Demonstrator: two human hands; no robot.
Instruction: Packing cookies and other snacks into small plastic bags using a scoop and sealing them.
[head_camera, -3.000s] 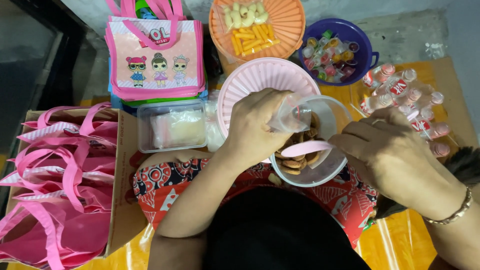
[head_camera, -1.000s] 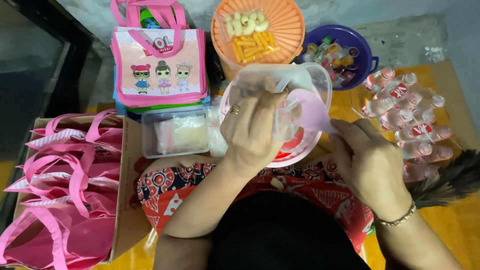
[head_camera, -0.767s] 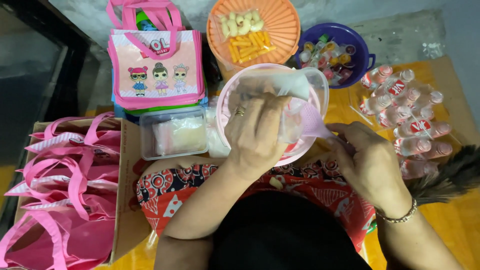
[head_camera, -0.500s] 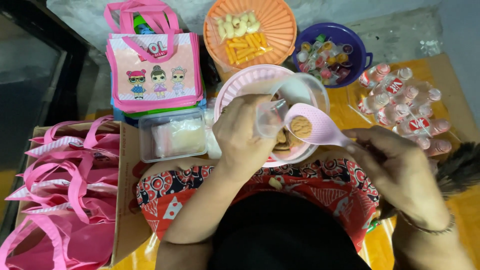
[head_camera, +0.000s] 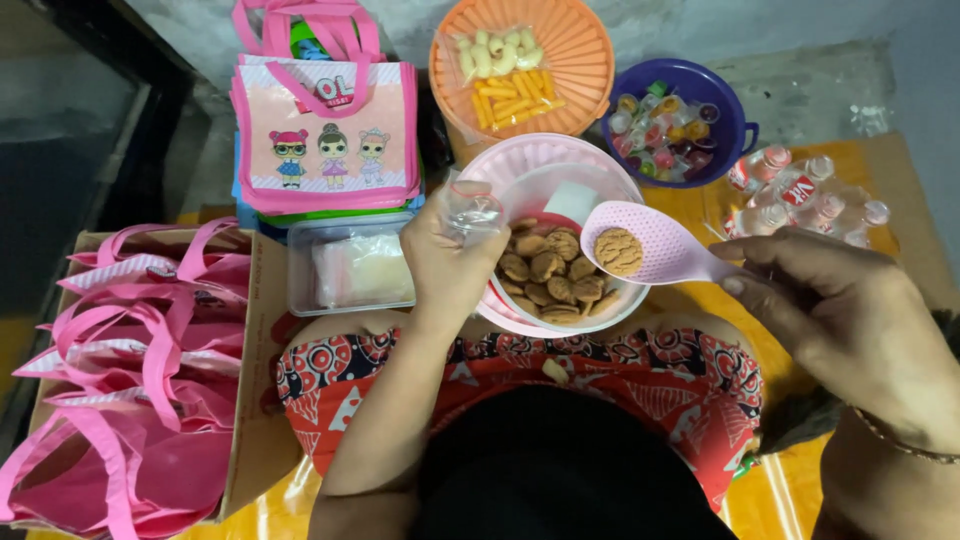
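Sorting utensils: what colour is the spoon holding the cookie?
Pink spoon, in the right hand; head view.

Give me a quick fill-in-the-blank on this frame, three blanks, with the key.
1. The pink spoon in the right hand carries one ____.
2. The left hand holds a small clear ____ over the white bowl of cookies.
3. The jelly cups sit in a ____ bowl.

Missing words: cookie; bag; purple

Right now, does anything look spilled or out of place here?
Yes: one biscuit lies loose on the red patterned cloth over the person's lap, just below the white bowl of biscuits. It looks dropped.
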